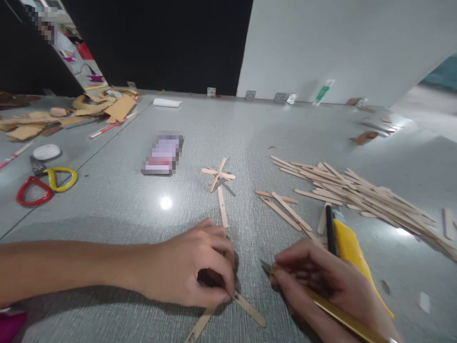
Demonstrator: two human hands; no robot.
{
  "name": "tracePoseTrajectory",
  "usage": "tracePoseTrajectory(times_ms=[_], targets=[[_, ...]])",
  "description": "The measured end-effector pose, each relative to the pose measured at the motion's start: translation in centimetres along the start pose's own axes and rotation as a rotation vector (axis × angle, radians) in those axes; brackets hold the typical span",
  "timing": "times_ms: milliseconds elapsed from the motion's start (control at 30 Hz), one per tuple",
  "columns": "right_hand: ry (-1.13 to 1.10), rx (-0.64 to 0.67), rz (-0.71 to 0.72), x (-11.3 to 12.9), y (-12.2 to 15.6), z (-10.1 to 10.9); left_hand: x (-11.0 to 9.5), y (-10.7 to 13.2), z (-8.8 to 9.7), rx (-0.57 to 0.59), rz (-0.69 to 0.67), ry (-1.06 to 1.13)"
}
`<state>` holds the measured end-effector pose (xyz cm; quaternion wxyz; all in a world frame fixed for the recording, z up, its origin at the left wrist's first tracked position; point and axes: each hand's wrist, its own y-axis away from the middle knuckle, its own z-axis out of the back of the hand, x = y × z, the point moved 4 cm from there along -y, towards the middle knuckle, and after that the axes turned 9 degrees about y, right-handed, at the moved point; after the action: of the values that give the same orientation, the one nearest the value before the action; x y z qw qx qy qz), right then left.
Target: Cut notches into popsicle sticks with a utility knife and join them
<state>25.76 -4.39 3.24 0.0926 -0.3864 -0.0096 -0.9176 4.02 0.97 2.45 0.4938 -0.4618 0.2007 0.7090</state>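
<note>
My left hand [193, 269] is closed in a pinch on a wooden craft stick [252, 310], which has a cut slot near the fingertips. Another cut craft stick [202, 326] lies beneath this hand, its upper end hidden. In my right hand [321, 281] is a craft knife [342, 318] with a gold handle, its blade pointing up and left, apart from the stick. Ahead of the left hand lies a marked stick [222, 207]. Just beyond it sits a small cross-shaped piece [218, 175] made of craft sticks.
A big pile of craft sticks [357, 190] spreads on the right, with a yellow-and-black tool [352, 245] nearer. A phone [162, 155], scissors [59, 180], a white mouse [46, 152] and cardboard scraps [93, 105] lie on the left. Upright panels [171, 47] border the back.
</note>
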Motion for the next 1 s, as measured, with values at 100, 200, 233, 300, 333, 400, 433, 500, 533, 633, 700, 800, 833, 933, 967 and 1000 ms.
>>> tracePoseTrajectory(times_ms=[100,200,233,300,333,400,433,500,533,633,700,800,833,933,967,1000], targets=[[-0.061,0.079,-0.017,-0.1,0.2,0.0,-0.1,0.0,0.1,-0.010,0.002,-0.007],[-0.007,0.175,0.074,0.2,0.5,-0.2,0.0,0.1,0.1,-0.013,0.006,-0.027],[-0.008,0.195,0.083,0.3,0.5,-0.3,0.0,0.1,0.1,-0.016,0.002,-0.029],[-0.063,0.220,0.032,0.5,0.6,-0.5,0.1,0.1,0.0,-0.029,-0.007,-0.032],[-0.098,0.229,0.003,0.6,0.6,-0.7,0.2,0.1,0.0,-0.038,-0.012,-0.032],[-0.141,0.248,-0.034,0.9,0.5,-1.0,0.3,0.1,0.0,-0.055,-0.016,-0.034],[-0.149,0.264,-0.032,1.1,0.5,-1.2,0.3,0.1,0.0,-0.064,-0.019,-0.034],[-0.147,0.293,-0.032,1.2,0.5,-1.3,0.3,0.1,0.0,-0.080,-0.029,-0.033],[-0.138,0.300,-0.040,1.2,0.5,-1.4,0.3,0.1,0.0,-0.086,-0.035,-0.036],[-0.101,0.270,-0.082,0.9,0.4,-1.3,0.1,0.2,-0.1,-0.108,-0.062,-0.076],[-0.099,0.207,-0.097,0.9,0.3,-1.1,-0.1,0.2,-0.1,-0.118,-0.086,-0.117],[-0.120,0.063,-0.104,1.1,0.2,-0.8,-0.3,0.2,0.0,-0.109,-0.078,-0.117],[-0.128,0.015,-0.102,1.2,0.2,-0.8,-0.3,0.2,0.2,-0.109,-0.054,-0.082],[-0.163,-0.147,-0.058,1.4,0.5,-0.6,-0.4,0.0,0.8,-0.139,0.052,0.065],[-0.177,-0.201,-0.029,1.3,0.6,-0.4,-0.5,-0.1,1.0,-0.152,0.094,0.103],[-0.192,-0.242,0.010,1.2,0.8,-0.2,-0.6,-0.1,1.1,-0.160,0.140,0.131]])
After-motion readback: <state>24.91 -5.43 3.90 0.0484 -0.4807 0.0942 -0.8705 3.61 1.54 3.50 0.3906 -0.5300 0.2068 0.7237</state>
